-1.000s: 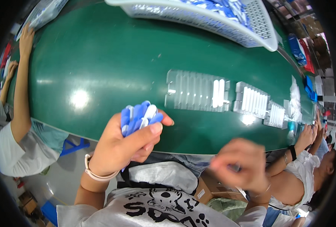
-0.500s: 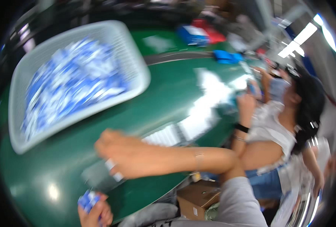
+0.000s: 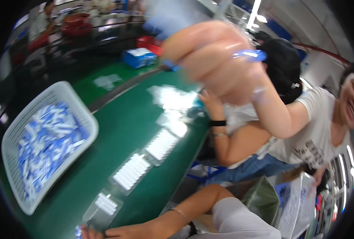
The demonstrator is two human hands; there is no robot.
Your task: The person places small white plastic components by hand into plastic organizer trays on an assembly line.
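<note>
At the lower edge, the fingers of my left hand (image 3: 90, 233) are closed on small blue-and-white packets (image 3: 78, 232), mostly cut off by the frame. My right hand (image 3: 125, 232) comes in close beside it from a grey sleeve; its fingers are hidden at the edge. Just beyond both lies a clear plastic tray (image 3: 90, 214) with a few white sticks (image 3: 106, 204) at one end. Farther along the bench, a second tray holds a row of white sticks (image 3: 131, 171). Another filled tray (image 3: 161, 145) follows it.
A white basket (image 3: 90, 135) of blue-and-white packets stands left on the green bench (image 3: 117, 119). A co-worker's blurred hand (image 3: 216, 59), holding something bluish, reaches across the upper middle. A blue box (image 3: 139, 58) sits beyond. Another worker (image 3: 240, 147) sits right.
The view has swung to the right, and the basket sits farther left. My right hand has drawn down beside my left, uncovering the trays. A co-worker's hand has come in overhead.
</note>
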